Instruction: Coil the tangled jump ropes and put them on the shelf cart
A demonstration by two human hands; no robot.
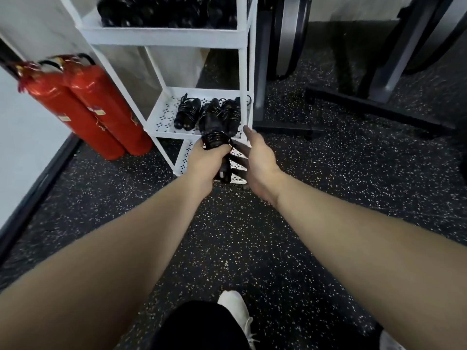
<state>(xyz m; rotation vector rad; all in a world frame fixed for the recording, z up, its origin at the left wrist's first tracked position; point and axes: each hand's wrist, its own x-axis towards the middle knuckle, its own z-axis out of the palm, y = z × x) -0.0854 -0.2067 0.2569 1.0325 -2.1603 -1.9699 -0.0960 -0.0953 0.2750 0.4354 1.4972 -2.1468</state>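
Note:
My left hand (206,160) grips a black coiled jump rope (215,140) at the front edge of the middle shelf of the white shelf cart (161,122). Its handles hang down under my palm. My right hand (255,157) is held beside the rope with its fingers relaxed and straight, and holds nothing. Three coiled black jump ropes (209,114) lie on the perforated middle shelf. More black ropes (164,11) fill the top shelf.
Two red fire extinguishers (83,107) stand left of the cart against the white wall. Grey exercise machine frames (379,79) stand to the right on the speckled dark floor. My white shoe (235,311) is at the bottom.

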